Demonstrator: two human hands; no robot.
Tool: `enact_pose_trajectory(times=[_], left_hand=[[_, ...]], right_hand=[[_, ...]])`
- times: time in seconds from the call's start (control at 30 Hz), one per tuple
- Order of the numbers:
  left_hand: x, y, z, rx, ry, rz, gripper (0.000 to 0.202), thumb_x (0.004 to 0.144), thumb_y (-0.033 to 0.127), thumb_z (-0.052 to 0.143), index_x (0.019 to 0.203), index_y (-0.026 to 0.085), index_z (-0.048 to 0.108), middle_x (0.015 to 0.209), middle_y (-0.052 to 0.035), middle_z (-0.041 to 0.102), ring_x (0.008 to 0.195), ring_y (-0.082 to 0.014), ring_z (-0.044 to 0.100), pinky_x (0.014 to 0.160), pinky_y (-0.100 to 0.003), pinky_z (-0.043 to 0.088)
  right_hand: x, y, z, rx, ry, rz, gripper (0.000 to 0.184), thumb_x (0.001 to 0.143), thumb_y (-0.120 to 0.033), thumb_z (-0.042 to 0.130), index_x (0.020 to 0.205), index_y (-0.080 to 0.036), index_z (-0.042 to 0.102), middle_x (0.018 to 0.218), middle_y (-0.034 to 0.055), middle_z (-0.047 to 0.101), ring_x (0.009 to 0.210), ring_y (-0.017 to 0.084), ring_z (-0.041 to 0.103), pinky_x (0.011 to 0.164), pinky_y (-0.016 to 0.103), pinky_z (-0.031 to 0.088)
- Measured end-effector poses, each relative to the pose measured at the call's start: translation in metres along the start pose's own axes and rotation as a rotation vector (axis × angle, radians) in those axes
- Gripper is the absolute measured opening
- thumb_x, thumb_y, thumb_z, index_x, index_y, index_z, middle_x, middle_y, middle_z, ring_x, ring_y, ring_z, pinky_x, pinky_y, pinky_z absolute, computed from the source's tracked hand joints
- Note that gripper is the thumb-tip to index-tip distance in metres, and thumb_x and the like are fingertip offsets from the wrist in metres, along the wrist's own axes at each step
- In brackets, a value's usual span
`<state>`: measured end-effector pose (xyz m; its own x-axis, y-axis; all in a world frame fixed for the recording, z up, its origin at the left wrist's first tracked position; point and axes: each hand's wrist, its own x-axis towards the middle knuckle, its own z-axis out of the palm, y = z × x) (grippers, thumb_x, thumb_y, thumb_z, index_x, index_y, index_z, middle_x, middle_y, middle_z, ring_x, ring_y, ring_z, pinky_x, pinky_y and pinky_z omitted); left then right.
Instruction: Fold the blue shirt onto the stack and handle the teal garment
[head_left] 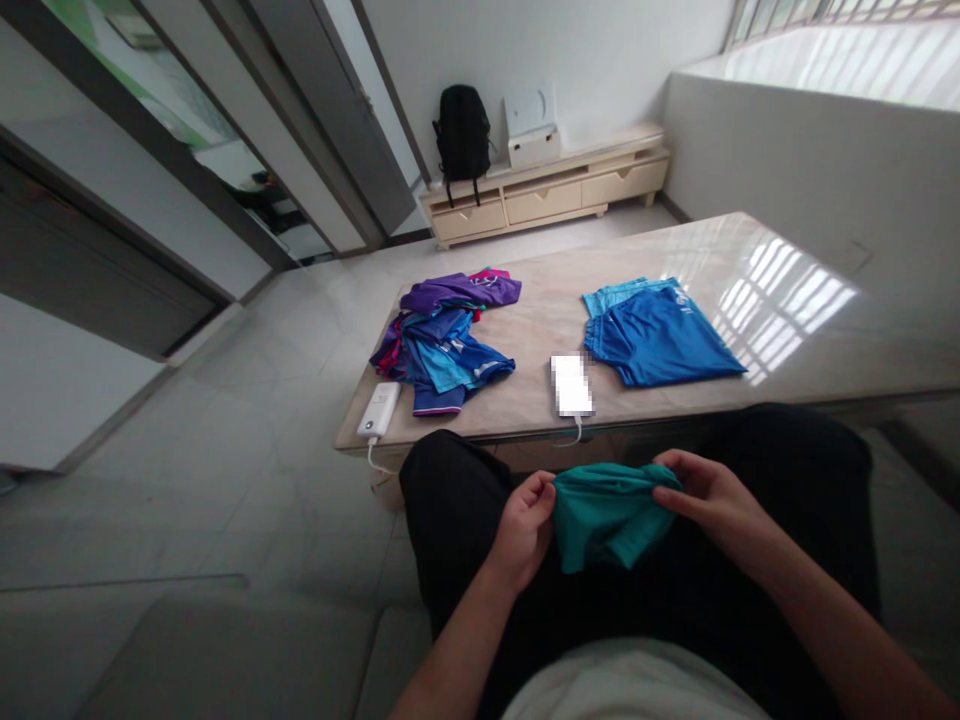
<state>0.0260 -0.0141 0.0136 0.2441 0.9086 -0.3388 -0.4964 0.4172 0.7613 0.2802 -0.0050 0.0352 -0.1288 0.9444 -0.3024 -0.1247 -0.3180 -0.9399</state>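
A teal green garment (611,515) hangs between my two hands, just above my lap. Its left edge is pinched by my left hand (529,520), thumb against fingers. At the opposite edge my right hand (701,490) grips the cloth the same way. What kind of garment it is I cannot tell, as it is bunched up. On the table ahead, blue shorts (664,335) lie flat on top of a lighter blue piece (619,293). To the left is a loose heap of purple and blue clothes (450,340).
The marble-look table (532,300) stands before my knees. Near its front edge lie a phone (571,385) with a white cable and a white power bank (379,410). Against the wall, a low cabinet (544,195) bears a black backpack (463,130) and a white box (534,147).
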Motion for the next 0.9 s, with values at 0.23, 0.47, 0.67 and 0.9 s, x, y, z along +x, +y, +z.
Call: enact_pose_trajectory(times=[0.23,0.47,0.67,0.9], left_hand=[[0.012,-0.002,-0.016,0.275,0.248,0.197,0.041,0.083,0.052,0.081,0.099,0.016,0.071,0.089,-0.0023,0.070,0.081,-0.0137,0.059,0.077,-0.023,0.046],[0.003,-0.010,0.004,0.308,-0.103,0.012,0.055,0.088,0.062,0.071,0.119,0.017,0.066,0.102,-0.0064,0.071,0.092,-0.0177,0.063,0.083,-0.026,0.048],[0.005,-0.017,0.025,0.427,-0.127,0.000,0.046,0.082,0.054,0.081,0.094,0.012,0.068,0.082,-0.0030,0.066,0.071,-0.0127,0.055,0.067,-0.023,0.043],[0.008,0.024,-0.002,0.588,-0.094,0.280,0.037,0.094,0.049,0.069,0.087,0.013,0.070,0.078,-0.0009,0.058,0.075,-0.0127,0.049,0.070,-0.024,0.039]], right_hand=[[0.001,-0.001,-0.007,0.029,0.131,-0.046,0.044,0.065,-0.046,0.094,0.098,-0.021,0.080,0.097,0.0067,0.078,0.088,0.022,0.073,0.084,0.031,0.060],[-0.002,0.004,0.005,0.088,0.111,-0.001,0.041,0.068,-0.045,0.092,0.098,-0.020,0.078,0.093,0.0070,0.078,0.081,0.020,0.072,0.075,0.028,0.059],[-0.008,0.007,0.024,0.048,0.093,0.011,0.046,0.064,-0.048,0.093,0.093,-0.018,0.074,0.089,0.0057,0.075,0.078,0.019,0.069,0.070,0.027,0.057],[0.000,0.001,-0.014,-0.137,-0.030,0.013,0.047,0.066,-0.051,0.091,0.089,-0.017,0.068,0.081,0.0031,0.066,0.073,0.015,0.061,0.066,0.026,0.051]])
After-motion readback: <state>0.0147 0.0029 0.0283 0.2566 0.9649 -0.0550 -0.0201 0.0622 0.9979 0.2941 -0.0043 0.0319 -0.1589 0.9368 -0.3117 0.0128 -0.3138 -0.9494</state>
